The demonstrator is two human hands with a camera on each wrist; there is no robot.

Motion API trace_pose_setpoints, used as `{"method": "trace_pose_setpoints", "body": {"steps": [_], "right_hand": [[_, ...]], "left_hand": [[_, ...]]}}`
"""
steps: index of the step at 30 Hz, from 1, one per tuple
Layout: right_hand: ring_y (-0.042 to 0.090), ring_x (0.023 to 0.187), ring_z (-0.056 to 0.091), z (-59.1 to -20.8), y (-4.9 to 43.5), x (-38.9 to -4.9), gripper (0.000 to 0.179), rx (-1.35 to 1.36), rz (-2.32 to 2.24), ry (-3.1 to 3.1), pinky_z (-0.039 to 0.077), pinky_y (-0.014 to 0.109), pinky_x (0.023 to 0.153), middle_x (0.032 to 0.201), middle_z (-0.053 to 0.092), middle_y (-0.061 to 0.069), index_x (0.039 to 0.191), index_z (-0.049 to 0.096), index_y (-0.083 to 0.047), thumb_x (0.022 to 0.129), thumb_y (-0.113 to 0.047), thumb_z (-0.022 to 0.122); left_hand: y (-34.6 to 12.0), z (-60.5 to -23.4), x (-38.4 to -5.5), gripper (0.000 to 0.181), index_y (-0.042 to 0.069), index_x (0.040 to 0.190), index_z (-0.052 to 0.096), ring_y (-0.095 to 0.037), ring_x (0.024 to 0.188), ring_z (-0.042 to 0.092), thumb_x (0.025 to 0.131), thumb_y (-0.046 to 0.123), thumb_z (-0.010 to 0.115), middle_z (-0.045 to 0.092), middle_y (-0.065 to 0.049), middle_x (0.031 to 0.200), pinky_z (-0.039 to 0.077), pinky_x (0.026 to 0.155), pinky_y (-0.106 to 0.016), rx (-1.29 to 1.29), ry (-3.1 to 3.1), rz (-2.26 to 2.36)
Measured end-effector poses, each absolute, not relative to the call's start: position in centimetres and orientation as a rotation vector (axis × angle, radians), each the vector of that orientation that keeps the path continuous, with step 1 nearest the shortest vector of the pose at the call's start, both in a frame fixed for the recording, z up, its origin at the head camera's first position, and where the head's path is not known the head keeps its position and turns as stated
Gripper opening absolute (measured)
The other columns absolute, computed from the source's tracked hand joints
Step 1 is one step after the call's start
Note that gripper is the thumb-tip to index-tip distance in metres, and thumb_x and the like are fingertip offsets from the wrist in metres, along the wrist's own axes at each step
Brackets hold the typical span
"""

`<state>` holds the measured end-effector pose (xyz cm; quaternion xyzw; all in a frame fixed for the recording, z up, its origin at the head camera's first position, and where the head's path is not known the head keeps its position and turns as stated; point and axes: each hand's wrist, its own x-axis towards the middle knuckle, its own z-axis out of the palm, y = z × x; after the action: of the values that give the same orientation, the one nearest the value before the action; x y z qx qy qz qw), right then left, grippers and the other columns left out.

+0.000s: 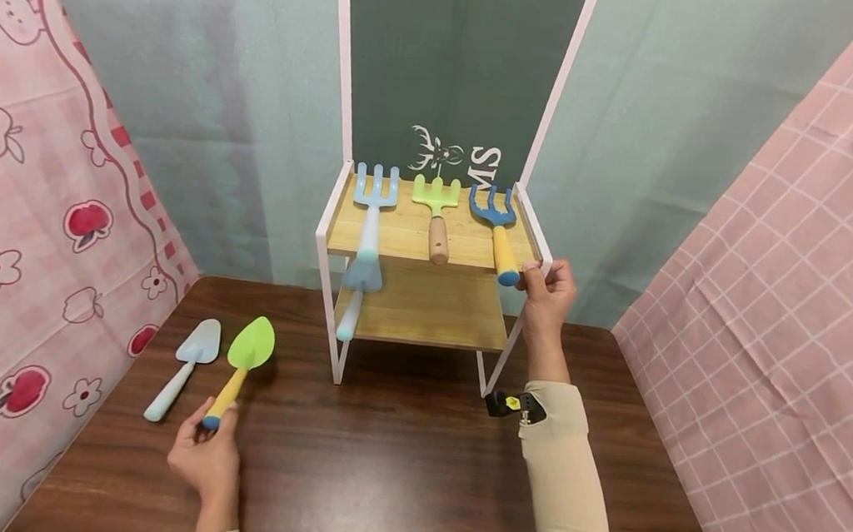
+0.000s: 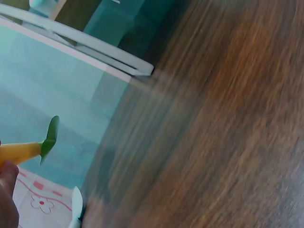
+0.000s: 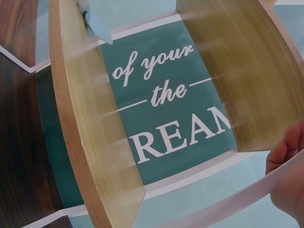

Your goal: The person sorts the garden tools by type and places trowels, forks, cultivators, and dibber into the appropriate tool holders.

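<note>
My left hand point(image 1: 209, 453) holds a small garden trowel point(image 1: 251, 344) by its yellow handle, the green blade pointing up and away, above the table. In the left wrist view, that trowel point(image 2: 21, 152) appears edge-on. Beside it on the table lies a pale blue trowel point(image 1: 198, 344). My right hand point(image 1: 547, 301) grips the white frame at the right front corner of a two-tier shelf point(image 1: 465, 248). Its fingertips are close to the handle end of a blue hand fork point(image 1: 504, 239) with a yellow handle, which lies on the top tier.
Also on the top tier lie a light blue fork point(image 1: 373, 212) and a green fork point(image 1: 438, 217) with a wooden handle. Another light blue trowel point(image 1: 357, 294) sits on the lower tier's left side. A dark board point(image 1: 458, 60) rises behind, and patterned curtains point(image 1: 795, 270) flank the wooden table point(image 1: 396, 464).
</note>
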<state>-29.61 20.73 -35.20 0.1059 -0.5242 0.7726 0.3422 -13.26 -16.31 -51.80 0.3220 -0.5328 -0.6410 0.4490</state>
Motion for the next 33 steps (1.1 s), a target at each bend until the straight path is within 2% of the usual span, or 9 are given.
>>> {"method": "trace_pose_setpoints", "body": {"steps": [4, 9, 15, 23, 24, 27, 30, 33], "right_hand": [[0.014, 0.056, 0.052, -35.3, 20.7, -29.6, 0.020, 0.275, 2.025, -1.351, 0.045, 0.025, 0.055, 0.065, 0.053, 0.004, 0.071, 0.051, -0.010, 0.083, 0.005, 0.057], [0.011, 0.055, 0.053, -35.3, 20.7, -29.6, 0.021, 0.266, 2.027, -1.353, 0.046, 0.025, 0.054, 0.068, 0.054, 0.004, 0.070, 0.051, -0.011, 0.082, 0.006, 0.057], [0.011, 0.055, 0.053, -35.2, 20.7, -29.6, 0.020, 0.261, 2.018, -1.356, 0.046, 0.023, 0.054, 0.066, 0.053, 0.003, 0.071, 0.051, -0.011, 0.082, 0.005, 0.057], [0.010, 0.054, 0.053, -35.2, 20.7, -29.6, 0.020, 0.266, 2.018, -1.352, 0.046, 0.022, 0.053, 0.064, 0.052, 0.002, 0.071, 0.052, -0.011, 0.082, 0.005, 0.057], [0.010, 0.054, 0.053, -35.2, 20.6, -29.6, 0.020, 0.268, 2.021, -1.349, 0.046, 0.022, 0.053, 0.064, 0.052, 0.002, 0.071, 0.052, -0.011, 0.082, 0.005, 0.057], [0.010, 0.054, 0.053, -35.1, 20.6, -29.6, 0.020, 0.269, 2.019, -1.347, 0.046, 0.022, 0.053, 0.064, 0.052, 0.002, 0.071, 0.052, -0.011, 0.081, 0.005, 0.057], [0.010, 0.054, 0.053, -35.1, 20.7, -29.6, 0.020, 0.271, 2.017, -1.352, 0.046, 0.022, 0.054, 0.064, 0.052, 0.002, 0.072, 0.052, -0.011, 0.082, 0.005, 0.057], [0.010, 0.054, 0.053, -35.1, 20.7, -29.5, 0.020, 0.275, 2.016, -1.355, 0.046, 0.022, 0.053, 0.065, 0.053, 0.003, 0.072, 0.052, -0.011, 0.082, 0.005, 0.057]], "left_hand": [[-15.8, -51.1, -13.0, 0.030, -0.006, 0.096, 0.070, -0.010, 0.071, 0.057, 0.067, -0.004, 0.078, 0.067, 0.000, 0.084, 0.047, 0.063, -0.013, 0.756, -1.277, -1.583], [-15.3, -49.9, -12.5, 0.031, -0.011, 0.095, 0.067, -0.015, 0.076, 0.059, 0.066, -0.011, 0.076, 0.067, -0.008, 0.086, 0.048, 0.065, -0.017, 0.676, -1.186, -1.613], [-14.9, -48.6, -12.0, 0.031, -0.020, 0.092, 0.060, -0.020, 0.077, 0.060, 0.063, -0.023, 0.070, 0.066, -0.011, 0.084, 0.050, 0.067, -0.019, 0.557, -1.041, -1.705], [-14.2, -47.5, -10.5, 0.028, -0.022, 0.086, 0.057, -0.021, 0.078, 0.062, 0.060, -0.030, 0.064, 0.063, -0.017, 0.082, 0.051, 0.066, -0.020, 0.364, -0.918, -1.754], [-14.2, -47.6, -10.4, 0.029, -0.024, 0.086, 0.056, -0.022, 0.078, 0.062, 0.060, -0.030, 0.064, 0.063, -0.020, 0.083, 0.051, 0.066, -0.021, 0.373, -0.926, -1.748], [-15.9, -52.2, -11.2, 0.034, -0.021, 0.090, 0.058, -0.028, 0.081, 0.062, 0.059, -0.023, 0.072, 0.061, -0.028, 0.088, 0.052, 0.066, -0.024, 0.339, -1.012, -1.691], [-16.9, -54.8, -11.6, 0.038, -0.020, 0.092, 0.058, -0.029, 0.081, 0.062, 0.059, -0.020, 0.075, 0.061, -0.031, 0.091, 0.052, 0.065, -0.025, 0.295, -1.044, -1.658], [-16.5, -54.0, -11.2, 0.037, -0.022, 0.091, 0.056, -0.029, 0.081, 0.063, 0.058, -0.023, 0.073, 0.061, -0.031, 0.091, 0.052, 0.065, -0.025, 0.259, -0.978, -1.713]]}}
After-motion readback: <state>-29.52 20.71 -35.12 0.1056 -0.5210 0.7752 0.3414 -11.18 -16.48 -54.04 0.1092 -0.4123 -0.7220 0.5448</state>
